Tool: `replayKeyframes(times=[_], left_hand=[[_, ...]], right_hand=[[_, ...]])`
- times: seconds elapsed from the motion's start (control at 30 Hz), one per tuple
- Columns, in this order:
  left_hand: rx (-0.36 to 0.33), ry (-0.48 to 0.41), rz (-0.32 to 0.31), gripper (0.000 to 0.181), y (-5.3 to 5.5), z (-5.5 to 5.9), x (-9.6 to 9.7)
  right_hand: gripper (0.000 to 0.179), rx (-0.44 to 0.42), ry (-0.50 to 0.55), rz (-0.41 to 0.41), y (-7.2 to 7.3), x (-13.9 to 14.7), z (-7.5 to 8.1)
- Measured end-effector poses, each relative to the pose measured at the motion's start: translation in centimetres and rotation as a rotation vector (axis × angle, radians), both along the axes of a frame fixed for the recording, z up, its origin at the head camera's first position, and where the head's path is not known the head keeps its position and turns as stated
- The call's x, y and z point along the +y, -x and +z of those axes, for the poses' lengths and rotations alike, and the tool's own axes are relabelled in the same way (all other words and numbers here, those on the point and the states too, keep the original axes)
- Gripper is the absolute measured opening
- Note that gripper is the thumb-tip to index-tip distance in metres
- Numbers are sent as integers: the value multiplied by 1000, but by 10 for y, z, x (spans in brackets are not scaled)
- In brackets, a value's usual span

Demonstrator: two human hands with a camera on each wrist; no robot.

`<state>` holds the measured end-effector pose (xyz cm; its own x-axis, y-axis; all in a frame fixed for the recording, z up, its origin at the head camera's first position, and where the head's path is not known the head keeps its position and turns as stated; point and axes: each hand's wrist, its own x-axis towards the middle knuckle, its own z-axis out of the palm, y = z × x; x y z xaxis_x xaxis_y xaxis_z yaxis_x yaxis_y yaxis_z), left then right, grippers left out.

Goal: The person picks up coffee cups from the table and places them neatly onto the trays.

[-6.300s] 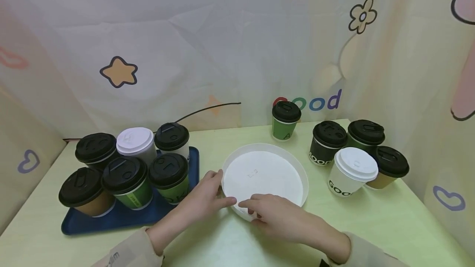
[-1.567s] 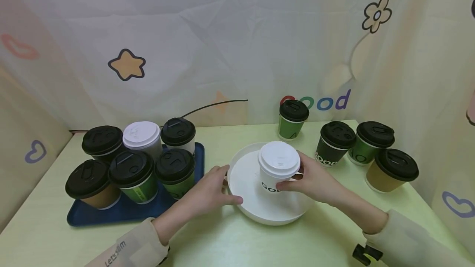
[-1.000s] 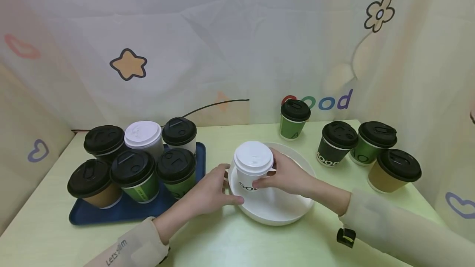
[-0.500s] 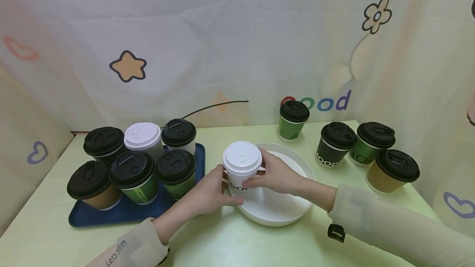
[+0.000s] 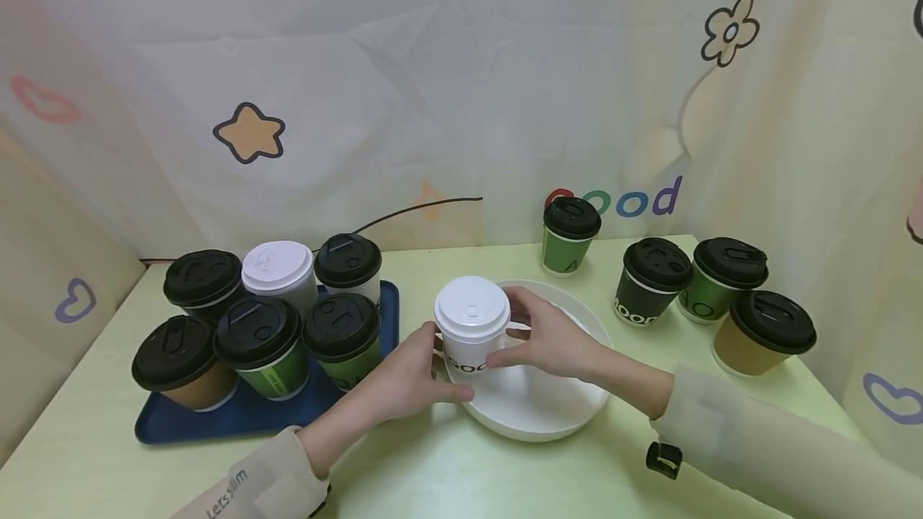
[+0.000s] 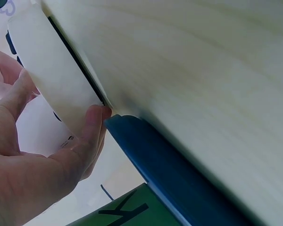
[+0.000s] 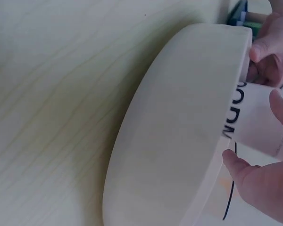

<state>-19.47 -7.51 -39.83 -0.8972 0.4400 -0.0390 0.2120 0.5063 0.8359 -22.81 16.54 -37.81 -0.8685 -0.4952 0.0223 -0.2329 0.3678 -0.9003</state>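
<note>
A white paper cup with a white lid [image 5: 472, 319] stands upright at the left side of a white round tray [image 5: 537, 415]. My right hand [image 5: 548, 339] is at the cup's right side, thumb and fingers spread. In the right wrist view its thumb [image 7: 280, 106] overlaps the cup [image 7: 257, 117], and the other fingers [image 7: 236, 165] stand apart from it. My left hand [image 5: 407, 375] holds the round tray at its left edge. In the left wrist view its fingers [image 6: 92, 125] curl against the tray's outer wall [image 6: 52, 66], with the thumb up at the rim.
A blue rectangular tray [image 5: 223, 420] on the left bears several lidded cups, close beside my left forearm. At the right stand a black cup [image 5: 642, 287], a green cup [image 5: 710, 287] and a brown cup [image 5: 757, 339]. Another green cup [image 5: 566, 243] is behind the round tray.
My right hand has carried the white cup from the right group onto the round tray and leftward across it, then drawn slightly back from it. My left hand has stayed at the tray.
</note>
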Motion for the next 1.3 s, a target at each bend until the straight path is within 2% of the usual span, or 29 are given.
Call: replayKeyframes(times=[0.27, 0.57, 0.7, 0.8, 1.0, 1.3], left_hand=[[-16, 12, 17, 84, -1, 0, 1], [-9, 14, 16, 84, -3, 1, -1], [-11, 9, 18, 84, -2, 0, 0], [-11, 8, 16, 83, -2, 0, 1], [-13, 21, 21, 83, -1, 2, 0], [-29, 15, 23, 86, -3, -4, -1]], right_hand=[[76, -30, 25, -13, -4, 41, 8], [51, -5, 38, -73, -30, 85, 6], [45, -27, 36, -101, -43, 105, 7], [42, -35, 16, -149, -53, 121, 8], [36, 13, -59, -241, -71, 150, 6], [35, -75, -156, -312, -84, 188, -6]])
